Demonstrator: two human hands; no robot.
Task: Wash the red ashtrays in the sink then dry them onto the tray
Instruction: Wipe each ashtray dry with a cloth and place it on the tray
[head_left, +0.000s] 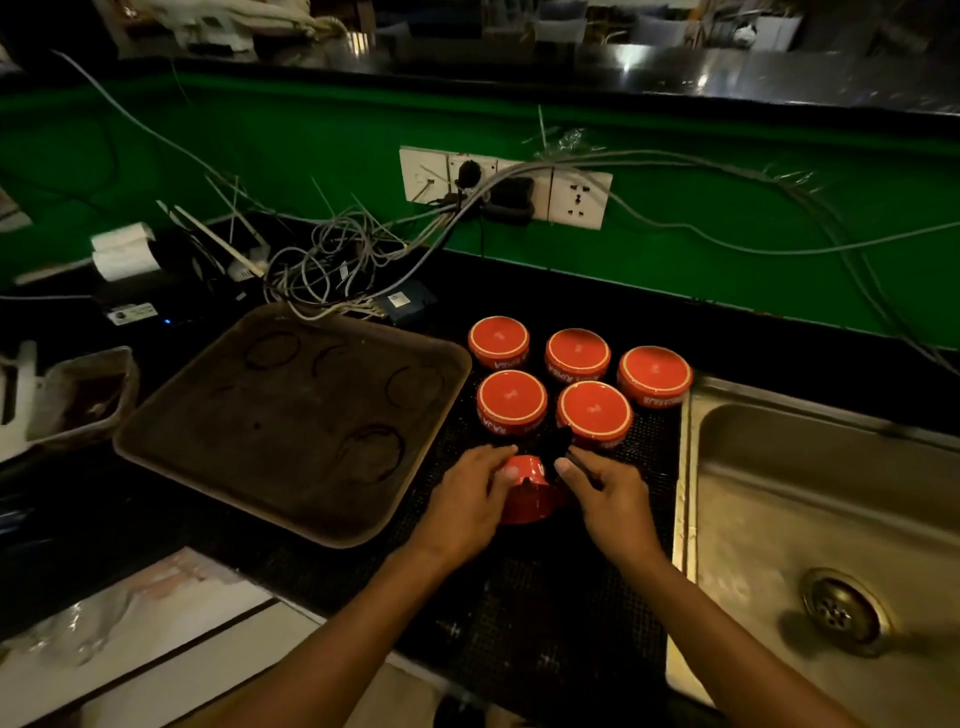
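Several red ashtrays stand upside down on a black mesh mat (561, 597), the nearest of them at the right (595, 411) and the left (511, 399). One more red ashtray (527, 493) lies between my hands at the mat's near side. My left hand (467, 501) grips its left side. My right hand (610, 496) is at its right side and pinches something thin and dark, which I cannot identify. An empty brown tray (291, 415) sits left of the mat. The steel sink (831, 519) is to the right, dry-looking, with its drain (839, 613) open.
A tangle of cables (332, 270) and a socket strip (509, 187) sit behind the tray against the green wall. A plastic container (83, 395) stands at the far left. Paper rolls (124, 252) lie behind it.
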